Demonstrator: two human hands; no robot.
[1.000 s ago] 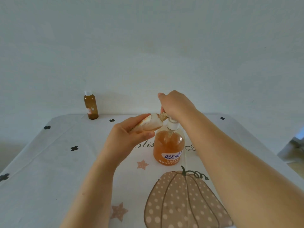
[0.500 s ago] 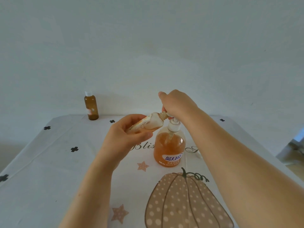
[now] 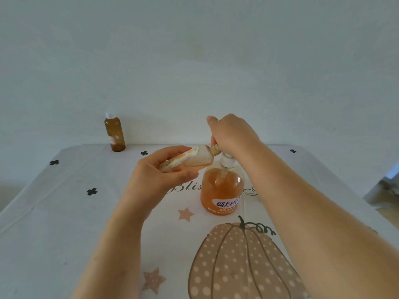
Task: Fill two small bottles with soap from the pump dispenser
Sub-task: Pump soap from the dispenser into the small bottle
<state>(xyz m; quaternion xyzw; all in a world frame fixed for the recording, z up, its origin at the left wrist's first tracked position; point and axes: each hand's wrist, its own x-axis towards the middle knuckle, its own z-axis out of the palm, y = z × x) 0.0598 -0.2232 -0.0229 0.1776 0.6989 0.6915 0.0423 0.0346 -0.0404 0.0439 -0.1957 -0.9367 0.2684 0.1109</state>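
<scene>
Head view, looking down at a table (image 3: 64, 223) set against a pale wall (image 3: 194, 61). The left hand (image 3: 159, 178) grips the floral bottle (image 3: 194, 159), thumb on top and fingers curled beneath, and holds it nearly level, its threaded neck pointing right. The neck meets the underside of the right hand (image 3: 234, 134), just above the white collar of the dispenser (image 3: 222, 190). The right hand is curled down over the top of the dispenser, thumb raised toward the wall (the pump head and spout lie hidden beneath the fingers, so contact between spout and neck cannot be told). The dispenser stands upright at mid-table, a clear round body about three-quarters full of orange soap, with a blue-and-white label facing the camera. An amber bottle (image 3: 115, 134) with a white cap stands upright at the far left edge of the table, close to the wall and well apart from both hands. The cloth is white, printed with a dotted pumpkin (image 3: 237, 266) just before the dispenser, pink stars (image 3: 185, 214) and small black clover marks (image 3: 92, 191).
</scene>
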